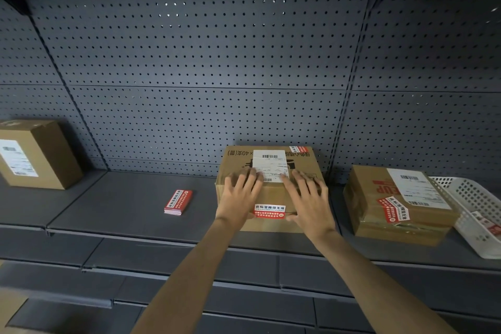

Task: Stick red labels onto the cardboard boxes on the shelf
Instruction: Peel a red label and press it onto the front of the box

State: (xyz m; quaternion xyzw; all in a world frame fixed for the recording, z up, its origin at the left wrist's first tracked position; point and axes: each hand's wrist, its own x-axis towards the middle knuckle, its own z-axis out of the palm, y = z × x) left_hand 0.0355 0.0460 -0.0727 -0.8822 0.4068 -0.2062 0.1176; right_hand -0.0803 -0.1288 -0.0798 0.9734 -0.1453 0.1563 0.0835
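- Your two forearms reach up from the bottom of the view to the middle box [272, 194], which sits on the shelf [122, 206] close to its front edge.
- A red label [269, 211] is stuck over the near top edge of that box, between your wrists.
- Your left hand [240, 194] lies flat on the lid, fingers straight and spread, grasping nothing.
- Your right hand [309, 199] lies flat beside it on the same lid, also released, with its thumb just right of the red label.
- The fingertips of both hands reach the near edge of a white shipping label [271, 164] on the lid.
- A stack of red labels [178, 202] lies on the shelf left of the middle box, apart from it.
- Toward the shelf's right end, the right box [379, 187] carries crooked red labels and a white slip on top.
- A white basket [474, 198] stands just beside it at the right end.
- The left box [51, 160] stands well apart at the left end.
- A second red label [298, 149] sits at the middle box's far right corner.
- The pegboard [189, 62] rises behind the shelf.
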